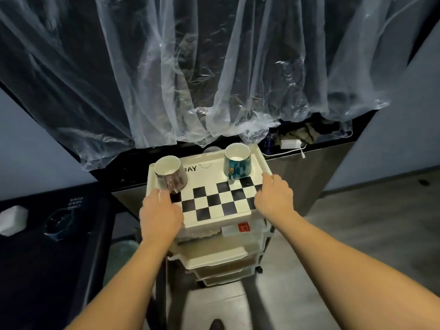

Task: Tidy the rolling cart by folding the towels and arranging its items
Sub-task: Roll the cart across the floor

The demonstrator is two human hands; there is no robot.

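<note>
Checkered tray [214,203] on cart [221,256]; our left hand [160,214] and right hand [273,195] clasp its sides. Tilt could topple mugs [237,160].

Head view: steep downward, close over cart [259,236].

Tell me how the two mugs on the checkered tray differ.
The silver mug has a shiny metallic outside; the teal mug is dark blue-green with paler patches. The silver mug stands at the tray's far left corner, close to the left hand; the teal mug stands at the far right corner, beyond the right hand. Both are upright, white inside, with handles towards the person.
</note>
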